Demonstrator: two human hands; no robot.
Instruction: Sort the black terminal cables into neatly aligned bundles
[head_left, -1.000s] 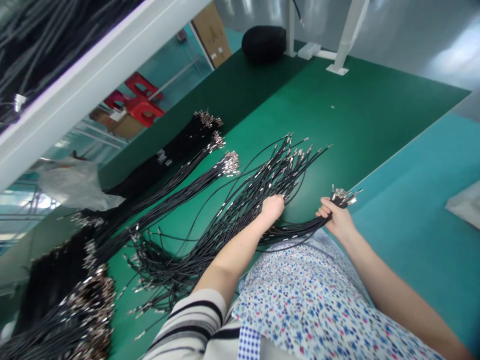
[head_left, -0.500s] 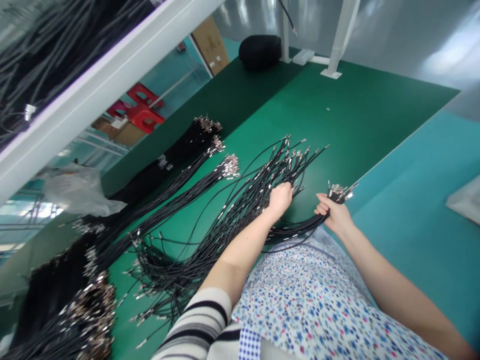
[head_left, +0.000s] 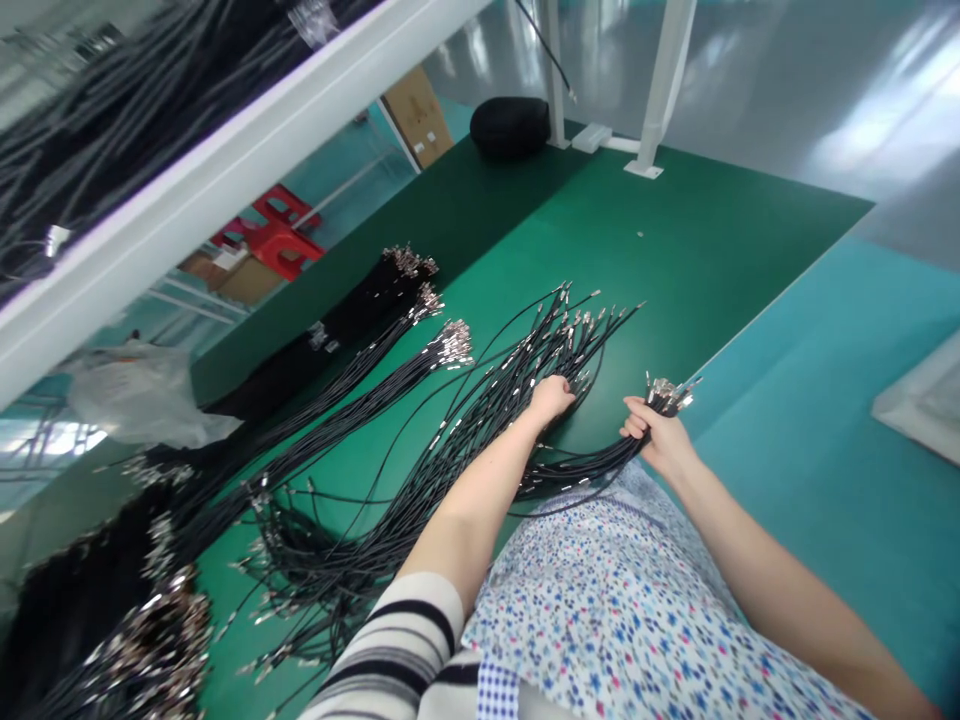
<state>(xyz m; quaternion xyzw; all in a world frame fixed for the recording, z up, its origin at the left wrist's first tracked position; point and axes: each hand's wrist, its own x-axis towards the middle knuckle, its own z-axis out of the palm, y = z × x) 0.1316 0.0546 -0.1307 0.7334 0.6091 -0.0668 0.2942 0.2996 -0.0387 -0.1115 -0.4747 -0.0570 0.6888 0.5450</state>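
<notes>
My right hand point(head_left: 664, 440) is wrapped round a bundle of thin black cords point(head_left: 592, 462) with silvery metal ends point(head_left: 669, 395) sticking up above the fingers. The bundle trails left, in front of the floral apron. My left hand point(head_left: 552, 398) is closed at the loose pile of black cords point(head_left: 465, 450), near their metal-tipped far ends; its fingertips are partly hidden among the cords. The pile fans out across the green table point(head_left: 720, 220).
Gathered bundles of black cords point(head_left: 375, 395) lie to the left, beside a clear plastic bag point(head_left: 146, 395). A white shelf beam point(head_left: 247, 150) crosses the upper left, carrying more cords. A black rounded object point(head_left: 510, 127) and a white post point(head_left: 660, 90) stand at the back.
The camera view has shifted slightly. My left hand has moved a little back along the pile, toward me. The right hand keeps its hold on the bundle.
</notes>
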